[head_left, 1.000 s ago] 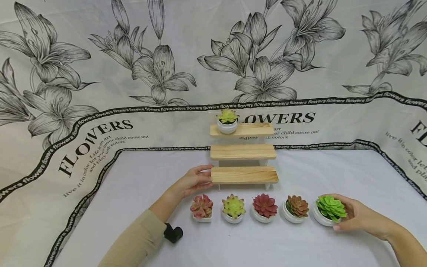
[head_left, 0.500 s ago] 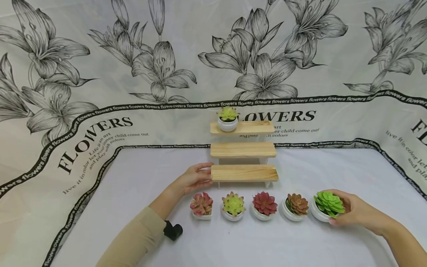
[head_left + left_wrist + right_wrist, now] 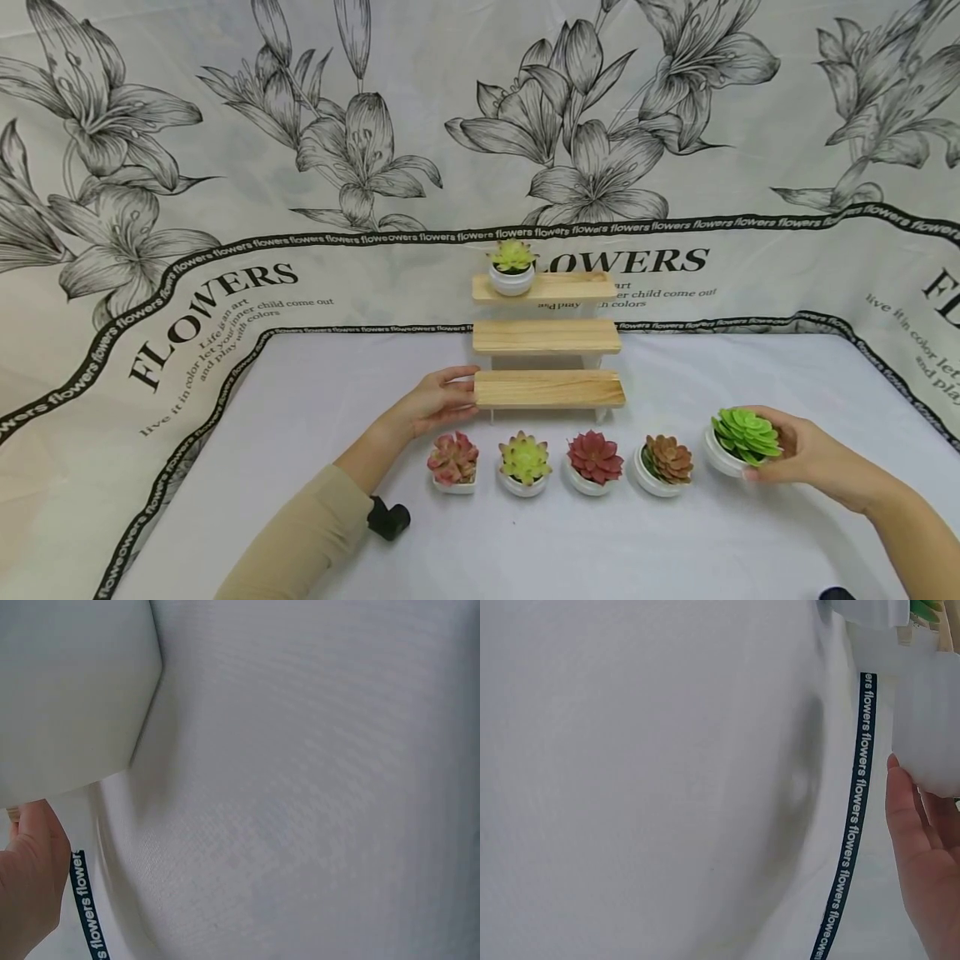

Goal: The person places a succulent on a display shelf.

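Observation:
In the head view my right hand point(image 3: 806, 457) grips the white pot of a bright green succulent point(image 3: 746, 435), held slightly above the table at the right end of a row. The right wrist view shows that hand point(image 3: 930, 859) with fingertips against the white pot point(image 3: 926, 720). My left hand point(image 3: 435, 404) holds the left end of the lowest step of a three-tier wooden stand point(image 3: 549, 389). In the row stand a pink succulent point(image 3: 453, 458), a yellow-green succulent point(image 3: 525, 458), a dark red succulent point(image 3: 595, 457) and a brown succulent point(image 3: 667, 460).
Another yellow-green potted succulent point(image 3: 512, 267) stands at the left of the top step. A flower-printed cloth point(image 3: 375, 283) hangs behind the white table point(image 3: 570, 550). A black object point(image 3: 388, 518) shows by the left forearm, and another black object point(image 3: 836, 593) at the bottom edge.
My right hand has lifted the green succulent off the table and moved it a little farther from me. The left hand stays at the stand.

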Demonstrator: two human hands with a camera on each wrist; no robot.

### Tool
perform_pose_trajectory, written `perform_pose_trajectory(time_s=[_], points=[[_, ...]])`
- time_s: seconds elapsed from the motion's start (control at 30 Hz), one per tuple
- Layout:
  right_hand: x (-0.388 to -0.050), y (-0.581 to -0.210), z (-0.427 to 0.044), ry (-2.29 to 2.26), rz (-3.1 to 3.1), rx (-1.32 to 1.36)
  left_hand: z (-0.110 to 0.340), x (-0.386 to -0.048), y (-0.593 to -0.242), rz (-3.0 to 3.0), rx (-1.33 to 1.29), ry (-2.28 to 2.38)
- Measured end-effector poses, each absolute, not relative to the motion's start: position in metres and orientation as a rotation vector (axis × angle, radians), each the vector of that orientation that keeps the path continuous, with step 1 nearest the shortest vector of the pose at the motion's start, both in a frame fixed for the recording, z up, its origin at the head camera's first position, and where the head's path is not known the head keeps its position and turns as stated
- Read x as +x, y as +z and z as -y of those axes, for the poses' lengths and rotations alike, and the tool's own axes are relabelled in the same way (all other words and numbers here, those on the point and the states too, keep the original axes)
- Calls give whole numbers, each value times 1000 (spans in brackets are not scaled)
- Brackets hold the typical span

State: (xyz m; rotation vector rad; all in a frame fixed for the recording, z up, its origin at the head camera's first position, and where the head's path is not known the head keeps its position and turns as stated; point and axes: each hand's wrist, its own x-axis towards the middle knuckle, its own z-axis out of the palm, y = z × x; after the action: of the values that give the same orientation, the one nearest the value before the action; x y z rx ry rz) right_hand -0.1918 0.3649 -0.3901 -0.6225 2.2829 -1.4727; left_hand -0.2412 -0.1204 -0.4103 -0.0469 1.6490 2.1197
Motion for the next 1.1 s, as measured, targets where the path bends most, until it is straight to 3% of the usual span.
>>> perform_pose_trajectory(time_s=[0.6, 1.1], points=[[-202, -368, -356, -1427, -2463, -490, 120, -241, -410, -1643, -73, 2121], [-209, -350, -340, -1473, -2492, -573, 120, -241, -409, -1660, -68, 2121]])
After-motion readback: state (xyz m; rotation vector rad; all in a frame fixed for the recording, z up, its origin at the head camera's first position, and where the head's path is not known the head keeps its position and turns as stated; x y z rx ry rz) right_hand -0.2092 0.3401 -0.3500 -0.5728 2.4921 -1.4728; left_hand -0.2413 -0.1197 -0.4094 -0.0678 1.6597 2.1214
